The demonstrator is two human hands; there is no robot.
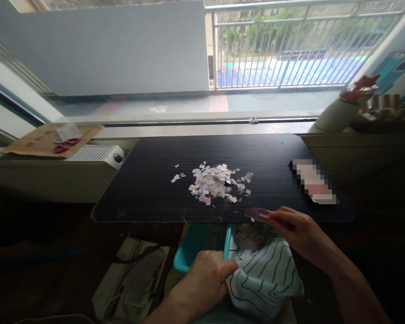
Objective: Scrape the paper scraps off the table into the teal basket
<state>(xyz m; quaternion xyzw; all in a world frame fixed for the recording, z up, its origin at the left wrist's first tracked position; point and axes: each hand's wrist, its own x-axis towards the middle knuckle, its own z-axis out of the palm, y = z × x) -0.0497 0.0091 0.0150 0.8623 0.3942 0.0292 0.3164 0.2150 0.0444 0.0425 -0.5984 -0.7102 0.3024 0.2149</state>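
Left hand clutches striped cloth open below the counter edge; right hand pinches a pink card there.

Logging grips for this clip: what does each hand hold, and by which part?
The right hand pinches a pink card by its right end. The left hand grips the striped bag at its left edge.
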